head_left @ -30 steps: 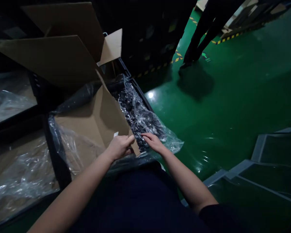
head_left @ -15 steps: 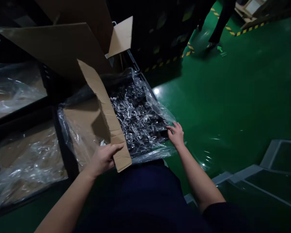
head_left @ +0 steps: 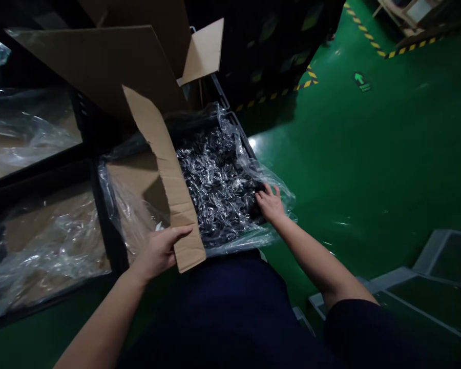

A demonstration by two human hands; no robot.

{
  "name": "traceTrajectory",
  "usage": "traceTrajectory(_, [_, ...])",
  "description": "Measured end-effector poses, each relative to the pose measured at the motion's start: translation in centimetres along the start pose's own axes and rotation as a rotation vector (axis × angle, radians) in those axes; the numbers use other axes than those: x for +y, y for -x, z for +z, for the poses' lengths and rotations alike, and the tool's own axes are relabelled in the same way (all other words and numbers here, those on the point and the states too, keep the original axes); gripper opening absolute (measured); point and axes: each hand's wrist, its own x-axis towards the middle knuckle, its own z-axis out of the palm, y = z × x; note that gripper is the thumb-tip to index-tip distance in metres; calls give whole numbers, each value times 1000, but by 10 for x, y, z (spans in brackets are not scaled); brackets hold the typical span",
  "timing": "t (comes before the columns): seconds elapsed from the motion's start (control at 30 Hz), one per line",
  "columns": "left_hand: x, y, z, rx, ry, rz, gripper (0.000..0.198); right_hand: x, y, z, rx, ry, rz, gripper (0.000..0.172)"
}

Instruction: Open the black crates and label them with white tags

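Observation:
My left hand (head_left: 159, 251) grips the near end of a cardboard sheet (head_left: 165, 169) and holds it tilted up on edge over a dark crate (head_left: 230, 110) lined with clear plastic (head_left: 280, 189). Beside the sheet, the crate holds a heap of small dark parts in shiny plastic bags (head_left: 215, 184). At the crate's right edge, my right hand (head_left: 269, 203) rests with fingers spread on the bagged parts and the liner. Under the raised sheet lies more brown cardboard (head_left: 134, 177).
Large open cardboard flaps (head_left: 100, 66) stand behind the crate. More plastic-lined boxes (head_left: 42, 241) sit at the left. Green floor (head_left: 369, 154) with yellow-black striped tape (head_left: 276, 95) spreads to the right. Grey trays (head_left: 438, 277) stand at the lower right.
My left hand has lifted the cardboard sheet from lying flat to standing on edge, baring the bagged parts. My right hand moved right to the crate's edge. A person standing on the floor left view.

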Motion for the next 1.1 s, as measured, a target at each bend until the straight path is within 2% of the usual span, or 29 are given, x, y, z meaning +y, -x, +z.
traceTrajectory(0.13, [0,1,1,5,3,-2,33,9,2,0,15,-19,-40,31])
traceTrajectory(0.3, [0,2,1,17,5,-9,32,13,10,7,56,-58,-52,33])
traceTrajectory(0.5, [-1,5,0,26,19,-27,35,21,17,19,95,-139,-83,22])
traceTrajectory(0.67, [-3,11,0,14,46,-60,37,23,32,29,218,-175,-28,22])
traceTrajectory(0.83, [-3,14,2,26,16,-44,38,21,38,29,205,-171,5,20])
traceTrajectory(1.0, [-3,10,3,40,25,-40,35,17,33,27,175,-60,-39,22])
traceTrajectory(1.1, [-1,8,3,56,15,-41,33,12,24,26,197,10,-75,35])
